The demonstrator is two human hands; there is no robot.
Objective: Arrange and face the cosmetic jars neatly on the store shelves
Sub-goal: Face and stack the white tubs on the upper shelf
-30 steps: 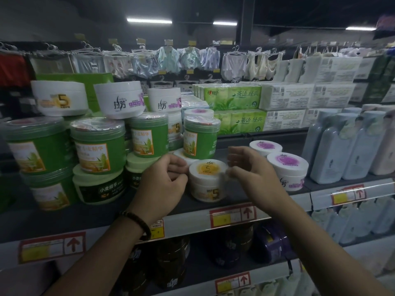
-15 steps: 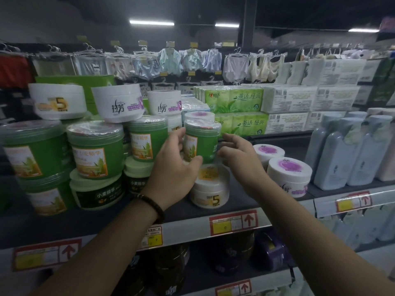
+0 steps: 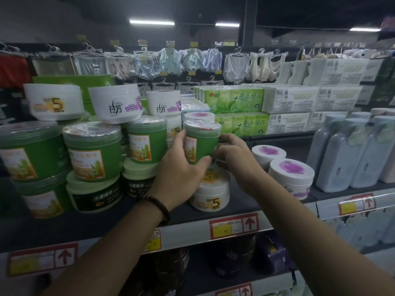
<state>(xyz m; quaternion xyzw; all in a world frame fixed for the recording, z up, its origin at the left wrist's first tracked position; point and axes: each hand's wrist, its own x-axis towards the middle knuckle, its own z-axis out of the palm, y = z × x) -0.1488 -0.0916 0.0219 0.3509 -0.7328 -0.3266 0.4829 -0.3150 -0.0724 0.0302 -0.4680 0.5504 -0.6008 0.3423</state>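
Observation:
A small green jar with a clear lid stands on top of a white jar marked 5 on the shelf. My left hand grips the green jar from the left, thumb under its base. My right hand holds its right side with curled fingers. Left of it stand several larger green jars, stacked on dark-labelled jars, with white jars on top. Two white jars with purple lids stand to the right.
Pale blue bottles fill the shelf's right end. Green tissue packs and white packs are stacked behind. Garments hang on a rail at the back. Price tags with red arrows line the shelf edge. Dark tubs stand on the shelf below.
Both hands left the white jar marked 5 and rose to the small green jar above it. They now clasp it from both sides.

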